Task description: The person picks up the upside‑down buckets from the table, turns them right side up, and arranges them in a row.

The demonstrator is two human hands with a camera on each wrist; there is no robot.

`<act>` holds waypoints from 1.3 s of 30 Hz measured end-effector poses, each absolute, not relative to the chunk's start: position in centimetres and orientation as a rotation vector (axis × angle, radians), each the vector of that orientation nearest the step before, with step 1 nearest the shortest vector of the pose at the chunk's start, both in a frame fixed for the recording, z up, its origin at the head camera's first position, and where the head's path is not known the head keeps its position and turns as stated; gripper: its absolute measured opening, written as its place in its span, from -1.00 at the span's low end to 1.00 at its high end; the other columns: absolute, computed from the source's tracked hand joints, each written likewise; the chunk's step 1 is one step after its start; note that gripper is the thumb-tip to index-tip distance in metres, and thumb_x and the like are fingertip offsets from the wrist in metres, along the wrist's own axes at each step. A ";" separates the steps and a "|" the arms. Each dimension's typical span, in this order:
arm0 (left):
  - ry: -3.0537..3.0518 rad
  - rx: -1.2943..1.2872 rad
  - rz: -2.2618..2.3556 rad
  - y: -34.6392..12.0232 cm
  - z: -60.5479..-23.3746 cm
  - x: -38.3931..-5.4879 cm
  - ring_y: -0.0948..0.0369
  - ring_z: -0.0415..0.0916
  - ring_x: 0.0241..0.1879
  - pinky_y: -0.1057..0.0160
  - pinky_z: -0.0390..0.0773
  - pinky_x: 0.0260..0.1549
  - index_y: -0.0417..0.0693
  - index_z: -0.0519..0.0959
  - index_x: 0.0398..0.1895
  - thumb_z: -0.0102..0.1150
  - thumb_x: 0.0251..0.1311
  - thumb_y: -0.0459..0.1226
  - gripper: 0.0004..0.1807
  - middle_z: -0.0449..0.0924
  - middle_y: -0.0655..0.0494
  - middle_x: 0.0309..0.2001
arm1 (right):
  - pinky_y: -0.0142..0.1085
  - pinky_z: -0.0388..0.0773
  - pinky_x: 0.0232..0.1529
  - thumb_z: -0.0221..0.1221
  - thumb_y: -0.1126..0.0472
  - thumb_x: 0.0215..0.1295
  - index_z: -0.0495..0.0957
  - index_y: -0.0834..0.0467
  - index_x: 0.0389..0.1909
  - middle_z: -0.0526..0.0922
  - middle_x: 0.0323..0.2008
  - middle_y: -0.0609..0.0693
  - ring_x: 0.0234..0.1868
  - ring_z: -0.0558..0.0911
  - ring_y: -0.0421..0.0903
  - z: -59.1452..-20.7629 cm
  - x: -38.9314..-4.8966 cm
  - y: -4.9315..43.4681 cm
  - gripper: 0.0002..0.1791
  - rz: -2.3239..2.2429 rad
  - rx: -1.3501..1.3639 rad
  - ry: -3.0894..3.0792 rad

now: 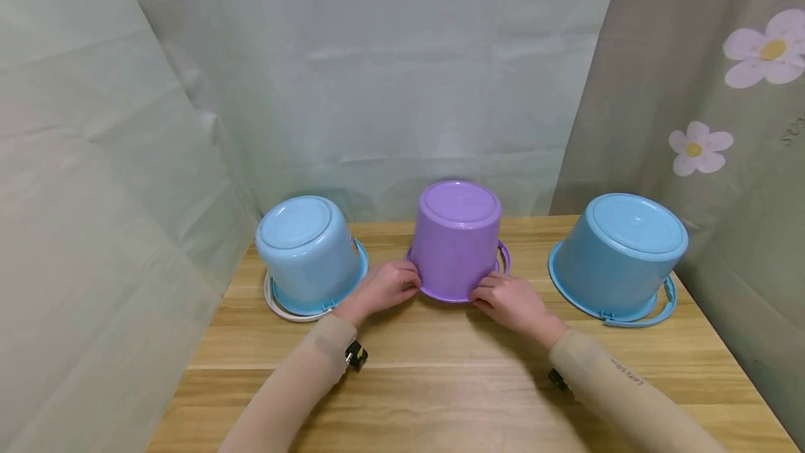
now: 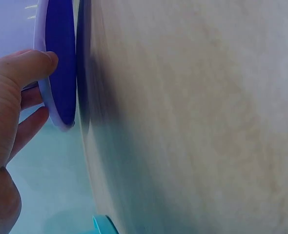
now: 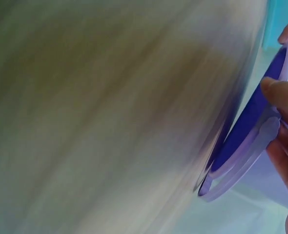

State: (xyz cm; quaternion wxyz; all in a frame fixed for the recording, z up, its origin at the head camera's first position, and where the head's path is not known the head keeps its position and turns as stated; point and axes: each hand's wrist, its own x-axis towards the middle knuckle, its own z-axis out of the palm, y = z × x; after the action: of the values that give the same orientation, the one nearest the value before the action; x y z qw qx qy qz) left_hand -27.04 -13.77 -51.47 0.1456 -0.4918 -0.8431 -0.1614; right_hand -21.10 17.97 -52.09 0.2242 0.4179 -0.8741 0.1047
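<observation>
Backdrop [image 1: 434, 89], pale creased cloth, hung behind and at the sides; its darker right-hand section is printed with flowers.

Tabletop [image 1: 440, 397], wood-grain finish, bearing three upside-down buckets in a spread row near the backdrop.

Purple bucket [image 1: 459, 250], central, base uppermost, well apart from both neighbours. Near rim [image 2: 40, 29] raised off the tabletop; whether the far rim touches cannot be told.

Left blue bucket [image 1: 311, 257] and right blue bucket [image 1: 622, 264], both base uppermost, flanking the purple one. Only the head view shows the two entire.

Sleeves, pale, a left sleeve [image 1: 295, 390] and a right sleeve [image 1: 622, 383], reaching forward over the tabletop.

Left grip [image 1: 386, 286], closed to the thickness of the rim: thumb over the edge, fingers behind against the outside, pinching the purple bucket at its near left.

Right grip [image 1: 511, 303], likewise closed, pinching the same rim at near right, beside the handle mount.

Interior [image 2: 61, 73], deep violet, seen from both wrists but hidden from the head view, which alone shows the flat base.

Purple handle [image 3: 244, 163], curving from the right grip along the rim; the right wrist view gives its mount, partly covered in the head view.
</observation>
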 end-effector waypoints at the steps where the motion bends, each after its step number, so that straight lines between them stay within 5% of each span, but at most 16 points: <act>1: -2.425 -1.421 -0.454 -13.7 -51.4 -27.0 0.18 0.71 -0.14 0.26 0.71 -0.07 -0.02 0.80 -0.31 0.58 0.13 -0.35 -0.89 0.75 0.14 -0.20 | -0.17 0.74 -0.18 0.57 0.24 0.17 0.78 0.04 -0.30 0.74 -0.31 -0.10 -0.21 0.72 -0.06 -52.1 -21.2 18.1 -0.85 0.284 1.160 -2.408; 13: -2.321 -1.467 -0.428 -12.8 -51.7 -26.6 0.24 0.68 -0.20 0.32 0.69 -0.17 0.02 0.78 -0.32 0.57 0.10 -0.35 -0.87 0.71 0.19 -0.22 | -0.21 0.72 -0.32 0.52 0.30 0.16 0.72 0.06 -0.36 0.70 -0.34 -0.09 -0.30 0.68 -0.07 -51.8 -21.3 19.0 -0.84 0.230 1.092 -2.460; 39: -2.223 -1.434 -0.549 -13.4 -50.9 -27.1 0.18 0.68 -0.15 0.27 0.71 -0.08 -0.02 0.79 -0.29 0.63 0.06 -0.41 -0.80 0.73 0.15 -0.20 | -0.21 0.74 -0.22 0.63 0.33 0.04 0.78 0.05 -0.33 0.78 -0.31 -0.11 -0.25 0.74 -0.09 -51.9 -22.3 19.9 -0.76 0.488 1.076 -2.358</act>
State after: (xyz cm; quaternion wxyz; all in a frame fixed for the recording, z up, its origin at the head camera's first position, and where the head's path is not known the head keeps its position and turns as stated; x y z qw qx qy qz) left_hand -27.13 -13.43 -50.93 0.2179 -0.5181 -0.8030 -0.1981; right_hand -22.28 19.93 -51.86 0.2495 0.3951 -0.8658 0.1791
